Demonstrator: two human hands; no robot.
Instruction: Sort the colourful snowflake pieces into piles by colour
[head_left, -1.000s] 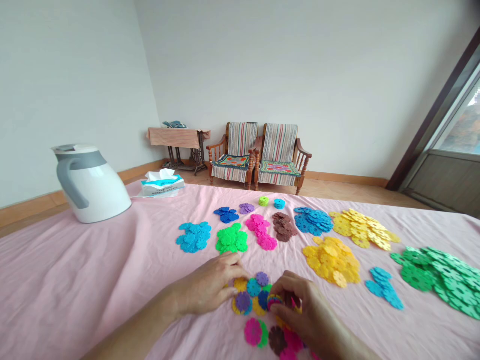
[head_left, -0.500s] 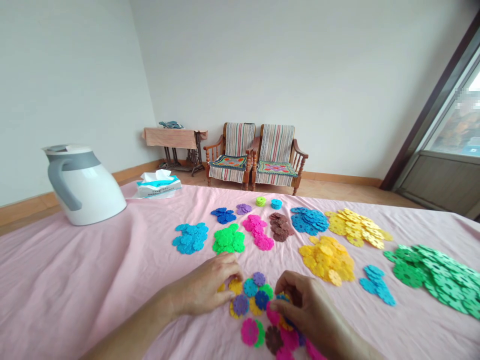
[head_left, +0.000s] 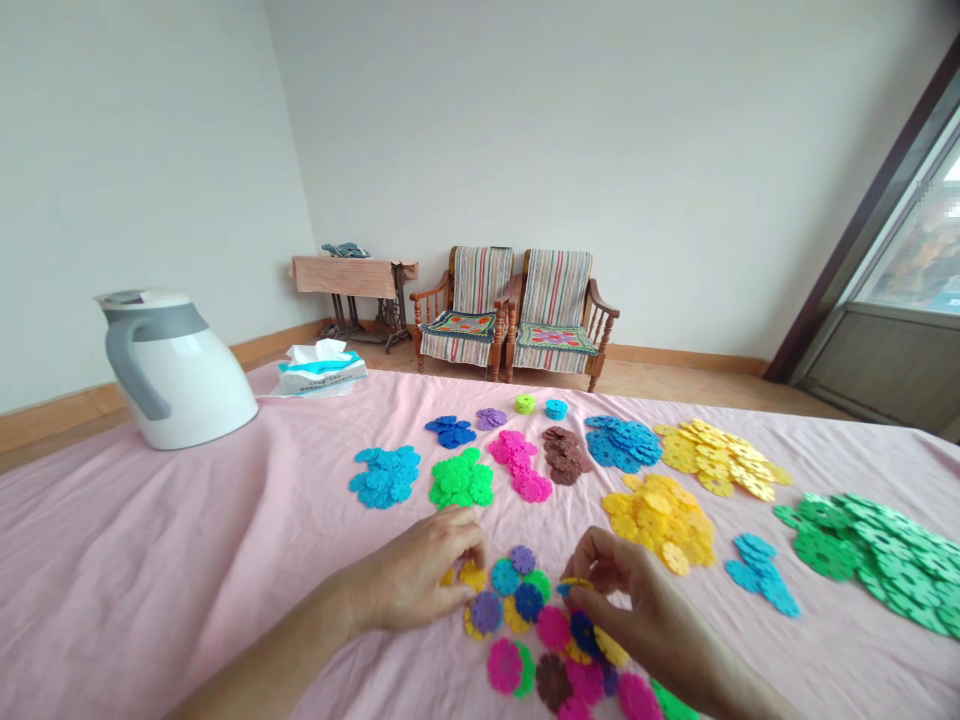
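Between finger and thumb of my right hand (head_left: 630, 600) is a yellow flower-shaped plastic disc (head_left: 576, 581), tilted nearly edge-on, with a bit of blue under it. My left hand (head_left: 427, 565) rests on the cloth, fingers curved and thumb apart, beside a yellow disc (head_left: 472, 574). It appears to grip nothing. Between and below both hands lies a loose mixed group: a purple disc (head_left: 486, 611), a dark blue disc (head_left: 529, 602), a pink disc (head_left: 505, 666), a brown disc (head_left: 553, 682) and several others, some overlapping.
Sorted piles lie beyond: light blue (head_left: 385, 476), bright green (head_left: 461, 480), pink (head_left: 517, 465), brown (head_left: 564, 456), yellow (head_left: 660, 520), dark green (head_left: 877, 560). On the pink cloth (head_left: 225, 560) stand a white jug (head_left: 195, 385) and a tissue pack (head_left: 322, 368). Two chairs (head_left: 555, 310) are behind.
My right hand has lifted slightly with the yellow disc, uncovering dark blue, yellow and pink discs beneath. My left hand has hardly moved. The whole view has shifted slightly.
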